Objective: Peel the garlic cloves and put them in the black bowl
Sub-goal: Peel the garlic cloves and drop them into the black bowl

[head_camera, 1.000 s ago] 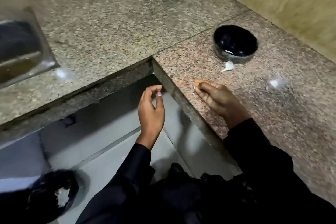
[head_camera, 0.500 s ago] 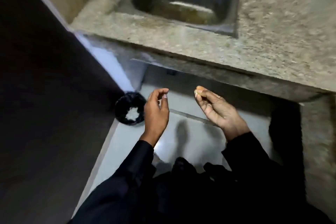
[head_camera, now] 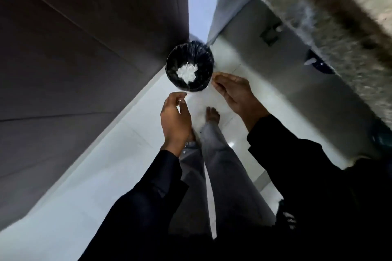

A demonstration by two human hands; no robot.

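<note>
The left hand (head_camera: pixel 175 116) hangs with fingers loosely curled, thumb near forefinger; whether it pinches peel cannot be told; the right hand (head_camera: pixel 235 93) is cupped, contents unclear; a black-lined bin (head_camera: pixel 189 67) sits on the floor just ahead of both, its rim nearer the right fingertips; the black bowl is out of view.

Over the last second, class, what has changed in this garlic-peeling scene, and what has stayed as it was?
The view swung from the counter down to the floor. Both hands moved over towards the black-lined bin. The left hand keeps its fingertips pinched; the right hand stays open. The black bowl has left the view.
</note>
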